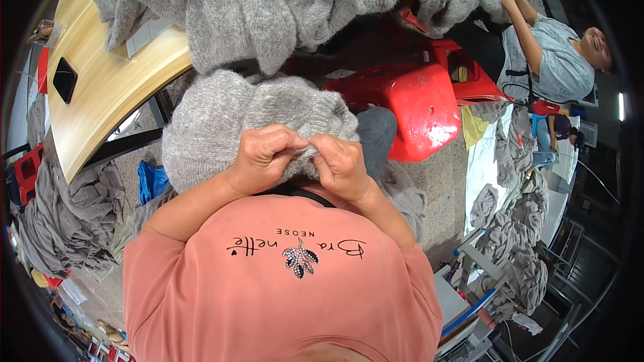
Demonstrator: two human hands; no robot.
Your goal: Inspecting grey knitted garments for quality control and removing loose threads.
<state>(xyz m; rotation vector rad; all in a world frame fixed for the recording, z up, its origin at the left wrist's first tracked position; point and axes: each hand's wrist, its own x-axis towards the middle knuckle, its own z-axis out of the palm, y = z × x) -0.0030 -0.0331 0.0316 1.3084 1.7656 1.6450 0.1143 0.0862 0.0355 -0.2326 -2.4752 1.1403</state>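
Observation:
A grey knitted garment (221, 117) lies bunched over my lap. My left hand (265, 154) and my right hand (342, 164) are close together at its near edge, both pinching the fuzzy fabric between thumb and fingers. The fingertips of the two hands almost touch. No tool is visible in either hand. A pile of similar grey knitwear (268, 7) lies heaped on the wooden table (100, 74) above my hands.
A red plastic stool (409, 107) stands to the right of my knees. Another person (550, 60) sits at the upper right handling grey knitwear. More grey garments are heaped on the floor at left (60, 214) and right (516, 228). A blue cloth (151, 181) lies under the table.

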